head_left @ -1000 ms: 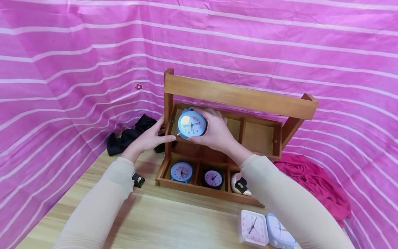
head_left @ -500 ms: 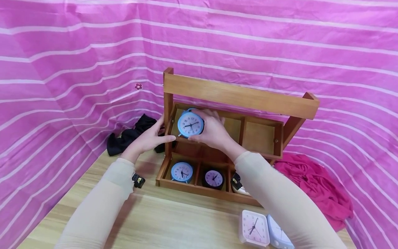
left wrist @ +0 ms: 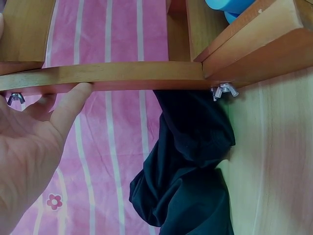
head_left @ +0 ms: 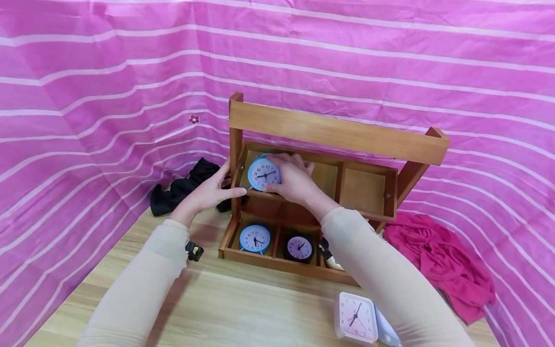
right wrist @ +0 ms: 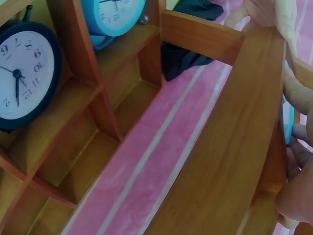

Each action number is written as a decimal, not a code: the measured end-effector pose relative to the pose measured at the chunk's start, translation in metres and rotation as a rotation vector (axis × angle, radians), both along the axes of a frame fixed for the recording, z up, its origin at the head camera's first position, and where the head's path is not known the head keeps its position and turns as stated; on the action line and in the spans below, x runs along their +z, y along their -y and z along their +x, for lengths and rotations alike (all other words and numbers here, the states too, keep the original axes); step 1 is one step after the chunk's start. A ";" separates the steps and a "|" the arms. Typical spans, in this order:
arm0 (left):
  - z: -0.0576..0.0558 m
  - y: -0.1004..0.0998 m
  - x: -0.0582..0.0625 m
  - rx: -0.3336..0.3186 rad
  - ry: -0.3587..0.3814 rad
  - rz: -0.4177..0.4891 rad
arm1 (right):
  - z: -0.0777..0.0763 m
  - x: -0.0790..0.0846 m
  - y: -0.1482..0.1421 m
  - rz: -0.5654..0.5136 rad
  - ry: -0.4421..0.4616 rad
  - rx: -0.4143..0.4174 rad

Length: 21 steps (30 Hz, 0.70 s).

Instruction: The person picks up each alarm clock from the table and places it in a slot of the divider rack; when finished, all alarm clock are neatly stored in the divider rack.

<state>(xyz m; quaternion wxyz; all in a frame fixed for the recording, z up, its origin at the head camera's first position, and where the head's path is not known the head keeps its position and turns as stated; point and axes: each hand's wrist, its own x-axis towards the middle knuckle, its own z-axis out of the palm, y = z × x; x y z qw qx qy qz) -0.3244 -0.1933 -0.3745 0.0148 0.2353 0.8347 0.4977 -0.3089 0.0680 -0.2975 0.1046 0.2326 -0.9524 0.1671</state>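
Observation:
My right hand (head_left: 292, 178) holds a light-blue round alarm clock (head_left: 262, 174) in the left compartment of the upper tray of a wooden rack (head_left: 334, 130). Its fingers cover the clock's right side. Beside the rack's left post, my left hand (head_left: 212, 190) holds on, thumb in front and fingers partly hidden behind. The left wrist view shows one fingertip of the left hand (left wrist: 58, 122) against the post's edge. Below, in the lower tray, sit another blue alarm clock (head_left: 255, 239), a black round clock (head_left: 298, 248) and a pale clock (head_left: 333, 262) mostly hidden by my right arm.
A square white clock (head_left: 356, 317) stands on the wooden table (head_left: 234, 308), with a pale-blue clock (head_left: 386, 327) partly behind my sleeve. Black cloth (head_left: 184, 188) lies left of the rack, crimson cloth (head_left: 438, 260) right. Pink striped fabric (head_left: 347, 58) hangs behind.
The right hand has moved the blue clock slightly lower and deeper into the upper left compartment. My right forearm has shifted left. The left hand stays at the post.

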 end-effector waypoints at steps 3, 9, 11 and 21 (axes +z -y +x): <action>0.000 0.000 0.001 -0.002 -0.002 -0.004 | 0.000 0.002 0.001 0.029 0.003 -0.004; 0.002 0.001 0.001 -0.002 -0.003 -0.007 | 0.001 0.001 0.002 0.048 -0.003 -0.002; 0.002 0.001 0.001 -0.003 -0.005 -0.006 | 0.002 0.001 0.001 0.054 -0.003 0.001; 0.001 0.000 0.001 -0.006 -0.007 0.004 | 0.025 0.006 -0.024 -0.139 -0.026 0.089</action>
